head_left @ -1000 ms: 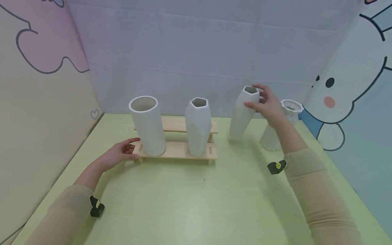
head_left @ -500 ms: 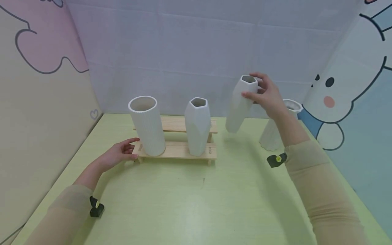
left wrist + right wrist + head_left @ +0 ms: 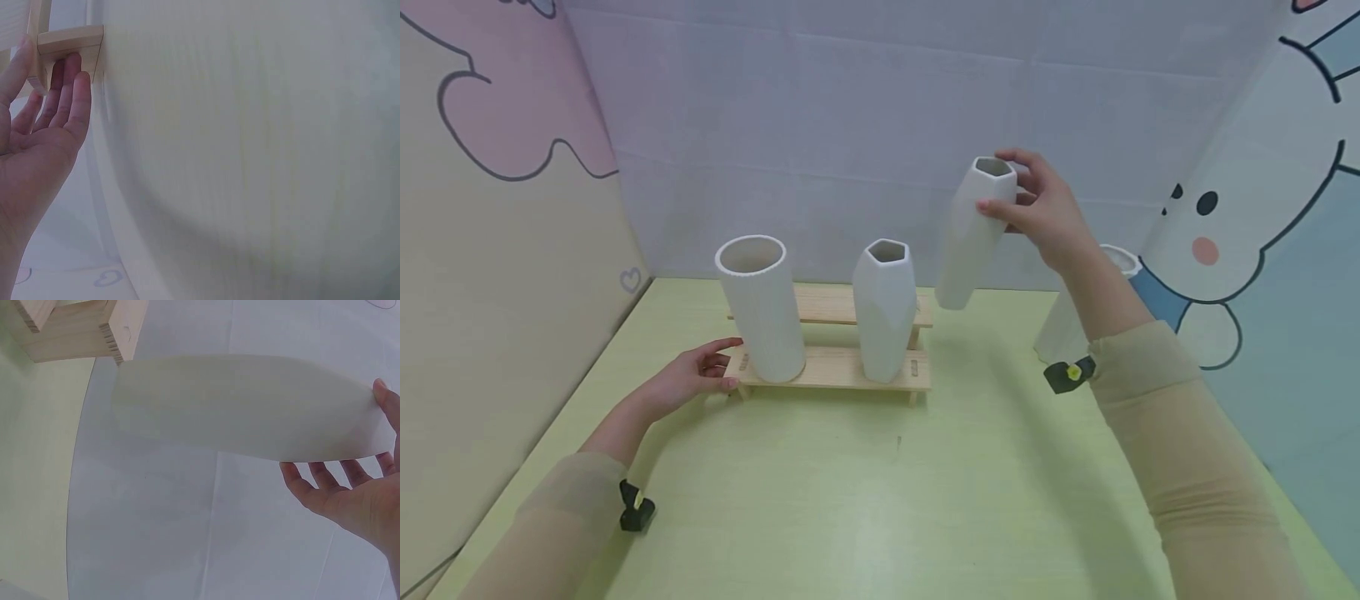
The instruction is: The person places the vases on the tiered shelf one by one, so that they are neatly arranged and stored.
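the right hand (image 3: 1045,212) grips the tall white faceted ceramic vase (image 3: 972,233) near its rim at upper right, probably rigid, smooth and breakable, while the left hand (image 3: 688,379) rests open-fingered against the pale wooden stepped rack (image 3: 835,367).

Pale green table (image 3: 865,500), white cloth backdrop (image 3: 880,125), cartoon-printed side walls (image 3: 497,167)

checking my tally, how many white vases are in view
4: ribbed white cylinder vase and faceted white vase on the wooden rack, slim one in right hand, fluted one behind that arm.
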A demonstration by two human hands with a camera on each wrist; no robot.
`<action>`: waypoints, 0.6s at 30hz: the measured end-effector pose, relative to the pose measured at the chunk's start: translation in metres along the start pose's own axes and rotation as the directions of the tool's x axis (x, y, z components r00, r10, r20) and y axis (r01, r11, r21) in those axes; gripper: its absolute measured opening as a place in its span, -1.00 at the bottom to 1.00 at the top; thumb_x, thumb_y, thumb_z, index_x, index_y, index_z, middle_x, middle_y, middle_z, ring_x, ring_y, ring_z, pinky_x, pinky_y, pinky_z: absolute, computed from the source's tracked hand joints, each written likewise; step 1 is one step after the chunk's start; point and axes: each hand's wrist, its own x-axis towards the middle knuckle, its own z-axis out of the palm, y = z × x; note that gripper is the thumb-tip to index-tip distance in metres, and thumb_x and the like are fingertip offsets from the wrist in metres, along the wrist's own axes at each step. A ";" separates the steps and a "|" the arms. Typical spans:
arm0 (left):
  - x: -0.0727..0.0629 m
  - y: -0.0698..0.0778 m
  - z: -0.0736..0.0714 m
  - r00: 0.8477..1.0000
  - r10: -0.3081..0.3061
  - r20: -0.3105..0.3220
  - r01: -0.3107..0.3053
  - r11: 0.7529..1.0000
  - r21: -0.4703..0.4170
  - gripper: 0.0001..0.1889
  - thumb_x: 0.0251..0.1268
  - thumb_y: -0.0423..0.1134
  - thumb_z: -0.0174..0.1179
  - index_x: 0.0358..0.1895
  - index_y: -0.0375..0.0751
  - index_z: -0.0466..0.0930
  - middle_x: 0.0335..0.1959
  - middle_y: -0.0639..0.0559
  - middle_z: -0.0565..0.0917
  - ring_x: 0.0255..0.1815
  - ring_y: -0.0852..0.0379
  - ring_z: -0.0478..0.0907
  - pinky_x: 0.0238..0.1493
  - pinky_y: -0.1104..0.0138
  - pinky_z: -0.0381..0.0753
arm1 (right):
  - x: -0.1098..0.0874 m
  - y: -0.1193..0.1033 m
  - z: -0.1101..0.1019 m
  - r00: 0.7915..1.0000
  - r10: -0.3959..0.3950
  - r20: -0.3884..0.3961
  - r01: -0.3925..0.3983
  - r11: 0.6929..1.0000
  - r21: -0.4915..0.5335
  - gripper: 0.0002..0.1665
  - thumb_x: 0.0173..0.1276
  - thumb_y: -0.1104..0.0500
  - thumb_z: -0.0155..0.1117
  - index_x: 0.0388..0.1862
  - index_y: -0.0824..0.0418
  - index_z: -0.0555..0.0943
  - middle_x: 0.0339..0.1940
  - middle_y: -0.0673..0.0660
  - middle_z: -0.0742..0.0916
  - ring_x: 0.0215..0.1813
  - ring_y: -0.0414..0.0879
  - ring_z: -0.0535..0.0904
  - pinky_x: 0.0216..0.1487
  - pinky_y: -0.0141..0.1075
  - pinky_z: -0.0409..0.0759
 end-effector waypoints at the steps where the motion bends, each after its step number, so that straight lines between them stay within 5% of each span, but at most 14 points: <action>1: 0.000 0.000 0.000 1.000 0.001 0.000 -0.001 1.000 0.000 -0.17 0.15 -0.09 0.33 0.45 -0.08 0.09 0.18 -0.27 0.47 0.19 -0.11 0.42 0.01 0.42 0.49 | 0.001 -0.002 0.001 1.000 -0.004 0.002 0.004 1.000 0.004 -0.17 0.14 0.13 0.45 0.35 -0.13 0.28 0.33 0.11 0.44 0.15 0.02 0.47 -0.15 -0.35 0.57; 18: -0.002 -0.001 0.000 1.000 -0.005 0.006 0.005 1.000 -0.002 -0.16 0.14 -0.06 0.33 0.46 -0.06 0.09 0.21 -0.27 0.46 0.21 -0.14 0.41 0.06 0.34 0.48 | 0.013 -0.034 0.022 0.999 -0.029 0.044 0.027 0.999 0.030 -0.18 0.14 0.11 0.44 0.35 -0.13 0.28 0.32 0.08 0.45 0.20 0.06 0.44 0.12 -0.05 0.50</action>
